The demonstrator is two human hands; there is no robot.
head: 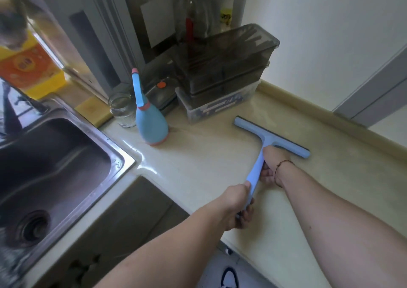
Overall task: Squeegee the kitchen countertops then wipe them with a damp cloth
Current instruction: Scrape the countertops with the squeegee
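Gripping squeegee (267, 141) handle: left hand (236, 206), right hand (272, 165).

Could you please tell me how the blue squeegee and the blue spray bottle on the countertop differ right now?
The squeegee lies low with its blade on the countertop; the spray bottle stands upright. The squeegee is T-shaped and flat, the spray bottle rounded with a narrow neck. The left hand and right hand both grip the squeegee's handle, while nothing touches the spray bottle. Both are light blue; only the spray bottle shows pink trim.
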